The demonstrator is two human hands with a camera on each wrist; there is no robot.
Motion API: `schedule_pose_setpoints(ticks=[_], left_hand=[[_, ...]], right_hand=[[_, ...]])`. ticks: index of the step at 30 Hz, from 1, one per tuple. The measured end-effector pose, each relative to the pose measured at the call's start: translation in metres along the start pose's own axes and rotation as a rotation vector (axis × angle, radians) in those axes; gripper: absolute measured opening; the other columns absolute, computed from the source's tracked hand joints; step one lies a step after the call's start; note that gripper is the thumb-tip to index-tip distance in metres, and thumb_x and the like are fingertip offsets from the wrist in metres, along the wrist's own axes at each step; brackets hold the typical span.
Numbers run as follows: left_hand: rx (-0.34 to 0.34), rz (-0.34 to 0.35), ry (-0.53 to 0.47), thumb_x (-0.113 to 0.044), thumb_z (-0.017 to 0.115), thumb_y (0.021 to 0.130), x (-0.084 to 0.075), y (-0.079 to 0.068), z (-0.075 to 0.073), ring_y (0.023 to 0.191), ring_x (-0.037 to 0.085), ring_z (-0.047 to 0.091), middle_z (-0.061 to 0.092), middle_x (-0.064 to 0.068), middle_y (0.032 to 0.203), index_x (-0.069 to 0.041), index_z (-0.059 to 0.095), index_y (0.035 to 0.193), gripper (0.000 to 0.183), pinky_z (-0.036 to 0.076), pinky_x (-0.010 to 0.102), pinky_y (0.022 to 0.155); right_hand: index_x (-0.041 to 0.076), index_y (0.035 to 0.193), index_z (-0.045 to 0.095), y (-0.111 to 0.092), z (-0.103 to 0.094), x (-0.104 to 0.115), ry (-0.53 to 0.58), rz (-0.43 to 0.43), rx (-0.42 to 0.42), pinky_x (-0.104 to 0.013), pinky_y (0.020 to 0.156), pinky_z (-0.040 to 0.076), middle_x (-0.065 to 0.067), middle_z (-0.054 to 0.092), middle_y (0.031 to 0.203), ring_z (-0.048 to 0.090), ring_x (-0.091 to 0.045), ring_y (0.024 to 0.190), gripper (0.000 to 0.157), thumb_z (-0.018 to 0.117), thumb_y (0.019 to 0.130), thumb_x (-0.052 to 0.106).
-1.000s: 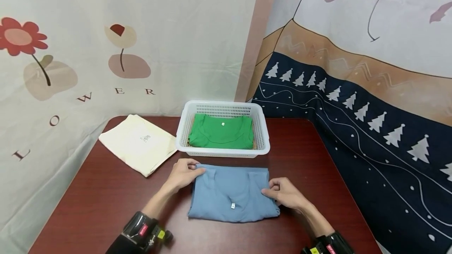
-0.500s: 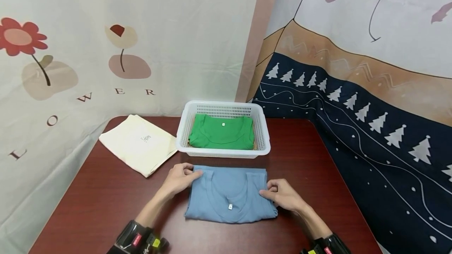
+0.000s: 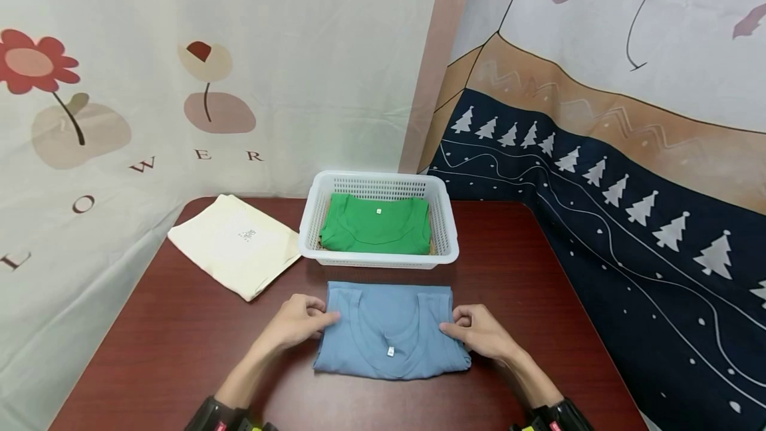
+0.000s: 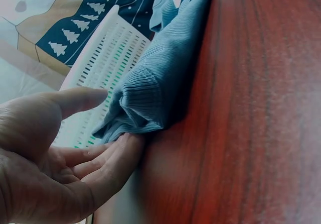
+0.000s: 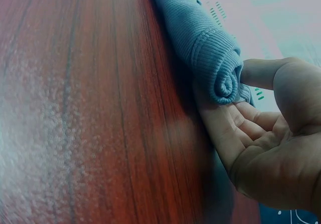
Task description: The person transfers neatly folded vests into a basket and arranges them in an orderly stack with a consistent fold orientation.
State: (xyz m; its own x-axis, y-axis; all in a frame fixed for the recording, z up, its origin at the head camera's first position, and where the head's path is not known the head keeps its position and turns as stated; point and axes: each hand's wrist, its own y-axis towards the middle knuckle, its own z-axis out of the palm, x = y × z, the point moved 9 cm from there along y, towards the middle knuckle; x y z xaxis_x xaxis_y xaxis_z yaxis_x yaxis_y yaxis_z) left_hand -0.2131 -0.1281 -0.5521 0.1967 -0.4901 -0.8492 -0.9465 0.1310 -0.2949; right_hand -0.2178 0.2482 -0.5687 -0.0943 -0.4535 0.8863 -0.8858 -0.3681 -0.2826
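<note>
A folded blue shirt (image 3: pixel 383 331) lies flat on the table, its neckline and small white label facing up. At its left edge, my left hand (image 3: pixel 299 321) has the thumb over the fabric and the fingers at the underside. My right hand (image 3: pixel 481 332) grips the opposite edge. The right wrist view shows its thumb on top and fingers (image 5: pixel 220 128) tucked beneath the rolled end of the shirt (image 5: pixel 215 66). In the left wrist view, the thumb tip is right at the ribbed shirt end (image 4: pixel 143 96), with fingertips against its lower side.
Behind the blue shirt stands a white perforated basket (image 3: pixel 308 231) holding a folded green shirt (image 3: pixel 377 225). A folded cream cloth (image 3: pixel 236 241) lies left of the basket. The dark red wooden table (image 3: pixel 149 344) meets printed curtains (image 3: pixel 335 72) at the back and right.
The blue shirt has shifted slightly left. My left hand has slid from its upper left corner down toward the middle of the left edge. My right hand has stayed at the right edge.
</note>
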Motion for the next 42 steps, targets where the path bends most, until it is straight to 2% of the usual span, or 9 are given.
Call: schedule_pose_setpoints(ticks=[3, 10, 12, 14, 20, 22, 29, 35, 42], left_hand=[[0.022, 0.044, 0.016, -0.034, 0.092, 0.093, 0.006, 0.004, 0.002, 0.075, 0.020, 0.082, 0.085, 0.009, 0.093, 0.006, 0.078, 0.120, 0.051, 0.068, 0.036, 0.080], [0.002, 0.061, 0.004, -0.048, 0.101, 0.081, 0.068, 0.045, 0.009, 0.078, 0.014, 0.081, 0.084, 0.000, 0.093, -0.001, 0.080, 0.119, 0.064, 0.064, 0.027, 0.079], [-0.014, 0.059, 0.001, -0.046, 0.102, 0.081, 0.073, 0.048, 0.009, 0.080, 0.014, 0.080, 0.083, 0.000, 0.094, -0.004, 0.081, 0.116, 0.058, 0.065, 0.028, 0.079], [-0.015, 0.067, 0.008, -0.043, 0.101, 0.082, 0.067, 0.044, 0.008, 0.082, 0.012, 0.079, 0.083, 0.000, 0.094, -0.006, 0.081, 0.112, 0.051, 0.064, 0.027, 0.078], [-0.025, 0.099, 0.020, -0.022, 0.092, 0.090, 0.003, 0.001, -0.004, 0.084, 0.014, 0.075, 0.080, 0.009, 0.097, 0.002, 0.078, 0.112, 0.036, 0.061, 0.028, 0.076], [-0.020, 0.076, 0.006, -0.017, 0.090, 0.090, -0.008, -0.007, -0.007, 0.086, 0.015, 0.075, 0.080, 0.010, 0.099, 0.005, 0.077, 0.114, 0.035, 0.062, 0.028, 0.078], [0.050, 0.109, -0.070, -0.015, 0.088, 0.093, -0.015, -0.015, -0.014, 0.090, 0.014, 0.072, 0.077, 0.010, 0.101, 0.006, 0.075, 0.117, 0.035, 0.063, 0.025, 0.077], [0.130, 0.140, -0.174, -0.014, 0.084, 0.099, -0.018, -0.022, -0.018, 0.085, 0.015, 0.073, 0.076, 0.010, 0.101, 0.007, 0.070, 0.120, 0.033, 0.068, 0.034, 0.075], [0.129, 0.148, -0.219, -0.012, 0.085, 0.098, -0.026, -0.029, -0.028, 0.085, 0.013, 0.072, 0.070, 0.007, 0.101, 0.008, 0.066, 0.117, 0.034, 0.067, 0.034, 0.075]], right_hand=[[0.004, 0.092, 0.060, 0.000, 0.000, 0.000, -0.004, -0.002, -0.003, -0.020, 0.054, 0.038, 0.006, 0.038, 0.064, 0.038, -0.006, 0.056, 0.032, 0.080, 0.106, 0.025], [0.004, 0.091, 0.059, -0.001, 0.001, 0.002, -0.005, -0.011, -0.002, -0.020, 0.054, 0.039, 0.006, 0.037, 0.065, 0.038, -0.006, 0.056, 0.033, 0.080, 0.106, 0.025], [0.005, 0.091, 0.059, -0.001, 0.001, 0.002, -0.005, -0.011, 0.000, -0.020, 0.054, 0.038, 0.006, 0.037, 0.065, 0.037, -0.006, 0.056, 0.034, 0.080, 0.107, 0.026], [0.005, 0.091, 0.058, -0.002, 0.001, 0.004, -0.003, -0.012, 0.000, -0.020, 0.054, 0.038, 0.006, 0.038, 0.064, 0.037, -0.006, 0.056, 0.034, 0.080, 0.107, 0.025], [0.004, 0.091, 0.057, -0.005, 0.000, 0.011, -0.011, -0.024, 0.003, -0.021, 0.054, 0.038, 0.006, 0.037, 0.065, 0.036, -0.006, 0.056, 0.035, 0.081, 0.106, 0.025], [0.002, 0.091, 0.057, -0.006, 0.000, 0.015, -0.014, -0.034, 0.010, -0.021, 0.054, 0.038, 0.006, 0.036, 0.066, 0.035, -0.006, 0.056, 0.036, 0.081, 0.106, 0.025], [0.001, 0.091, 0.060, -0.013, -0.002, 0.036, -0.035, -0.102, 0.020, -0.022, 0.054, 0.047, 0.007, 0.049, 0.067, 0.045, -0.003, 0.056, 0.036, 0.081, 0.105, 0.025], [0.001, 0.089, 0.061, -0.018, -0.007, 0.051, -0.040, -0.158, 0.011, -0.022, 0.055, 0.049, 0.006, 0.054, 0.069, 0.048, -0.002, 0.057, 0.034, 0.081, 0.106, 0.023], [0.002, 0.091, 0.061, -0.022, -0.011, 0.064, -0.028, -0.196, 0.013, -0.023, 0.056, 0.052, 0.006, 0.056, 0.071, 0.049, -0.001, 0.057, 0.031, 0.080, 0.107, 0.021]])
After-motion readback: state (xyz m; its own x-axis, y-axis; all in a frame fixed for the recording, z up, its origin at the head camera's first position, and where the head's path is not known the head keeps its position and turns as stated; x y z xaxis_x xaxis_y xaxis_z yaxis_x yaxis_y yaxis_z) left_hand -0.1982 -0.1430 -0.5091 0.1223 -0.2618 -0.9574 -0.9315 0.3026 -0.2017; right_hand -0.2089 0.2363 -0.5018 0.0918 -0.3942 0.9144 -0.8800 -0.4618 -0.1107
